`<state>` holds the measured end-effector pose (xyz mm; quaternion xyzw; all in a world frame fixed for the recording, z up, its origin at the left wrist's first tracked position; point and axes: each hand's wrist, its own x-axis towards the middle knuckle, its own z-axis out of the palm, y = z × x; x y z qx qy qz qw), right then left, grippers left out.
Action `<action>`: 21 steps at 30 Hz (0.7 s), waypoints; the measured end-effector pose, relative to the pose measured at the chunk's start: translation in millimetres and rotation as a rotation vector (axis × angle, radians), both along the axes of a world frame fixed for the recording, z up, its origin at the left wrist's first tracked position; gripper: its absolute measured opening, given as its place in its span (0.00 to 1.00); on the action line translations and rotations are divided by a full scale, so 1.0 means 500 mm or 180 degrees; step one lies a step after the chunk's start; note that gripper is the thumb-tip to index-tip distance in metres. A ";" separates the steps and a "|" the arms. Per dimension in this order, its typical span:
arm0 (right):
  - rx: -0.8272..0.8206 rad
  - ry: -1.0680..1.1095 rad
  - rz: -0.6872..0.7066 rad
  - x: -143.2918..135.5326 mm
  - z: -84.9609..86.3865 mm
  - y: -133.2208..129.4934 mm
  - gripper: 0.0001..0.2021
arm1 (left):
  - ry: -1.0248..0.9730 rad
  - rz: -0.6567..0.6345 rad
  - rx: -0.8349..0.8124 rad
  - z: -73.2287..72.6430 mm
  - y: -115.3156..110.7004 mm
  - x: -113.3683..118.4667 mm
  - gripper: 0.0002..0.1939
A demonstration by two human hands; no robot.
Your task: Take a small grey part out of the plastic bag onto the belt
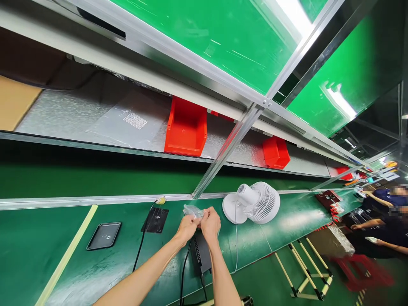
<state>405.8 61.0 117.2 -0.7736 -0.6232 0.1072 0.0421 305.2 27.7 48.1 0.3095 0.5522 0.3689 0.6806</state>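
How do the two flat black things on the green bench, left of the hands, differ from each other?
The black tray lies further left, has rounded corners, a raised rim and a small light mark; no cable reaches it. The black plate sits nearer the left hand, has squarer corners, looks flat and matte, and a black cable runs beside it. Both are dark, roughly rectangular and lie flat on the green bench, untouched by either hand.

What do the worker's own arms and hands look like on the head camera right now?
Both are bare: the left hand and right hand wear no gloves, and no sleeves, watch or wristband show along the forearms. No rings or markings can be made out.
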 end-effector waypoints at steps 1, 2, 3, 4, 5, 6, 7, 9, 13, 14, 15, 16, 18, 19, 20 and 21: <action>0.0062 -0.0040 -0.0027 0.011 0.005 0.010 0.14 | 0.0033 -0.0082 0.0015 0.004 -0.011 0.006 0.17; 0.0110 -0.0073 -0.0023 0.023 0.009 0.019 0.15 | 0.0062 -0.0165 0.0024 0.008 -0.022 0.012 0.17; 0.0142 -0.0100 0.0019 0.036 0.014 0.028 0.15 | 0.0089 -0.0245 0.0016 0.012 -0.034 0.015 0.17; 0.0168 -0.0126 0.0094 0.048 0.019 0.037 0.15 | 0.0120 -0.0310 -0.0011 0.015 -0.043 0.017 0.17; 0.0199 -0.0162 0.0191 0.060 0.024 0.046 0.14 | 0.0168 -0.0368 -0.0049 0.019 -0.052 0.016 0.18; 0.0241 -0.0215 0.0280 0.069 0.029 0.055 0.14 | 0.0234 -0.0419 -0.0084 0.021 -0.058 0.013 0.19; 0.0293 -0.0287 0.0341 0.077 0.035 0.066 0.14 | 0.0318 -0.0465 -0.0105 0.024 -0.064 0.009 0.20; 0.0399 -0.0449 0.0381 0.083 0.052 0.089 0.15 | 0.0503 -0.0538 -0.0084 0.027 -0.072 -0.002 0.23; 0.0562 -0.0660 0.0374 0.055 0.099 0.097 0.13 | 0.0767 -0.0617 0.0083 0.030 -0.081 -0.023 0.25; 0.0583 -0.0679 0.0423 0.042 0.108 0.085 0.15 | 0.0799 -0.0618 0.0138 0.030 -0.081 -0.026 0.26; 0.0570 -0.0686 0.0504 0.028 0.114 0.067 0.16 | 0.0820 -0.0615 0.0194 0.030 -0.080 -0.029 0.26; 0.0491 -0.0687 0.0629 0.015 0.115 0.046 0.18 | 0.0834 -0.0610 0.0244 0.030 -0.079 -0.031 0.26; 0.0098 -0.0690 0.0922 -0.004 0.102 0.004 0.17 | 0.0849 -0.0602 0.0317 0.029 -0.078 -0.033 0.26; -0.0188 -0.0700 0.1079 -0.010 0.089 -0.012 0.13 | 0.0860 -0.0608 0.0341 0.029 -0.080 -0.034 0.27; -0.0477 -0.0733 0.1215 -0.014 0.071 -0.023 0.08 | 0.0874 -0.0626 0.0359 0.029 -0.083 -0.034 0.27; -0.0728 -0.0793 0.1308 -0.018 0.051 -0.028 0.07 | 0.0891 -0.0656 0.0374 0.029 -0.088 -0.035 0.27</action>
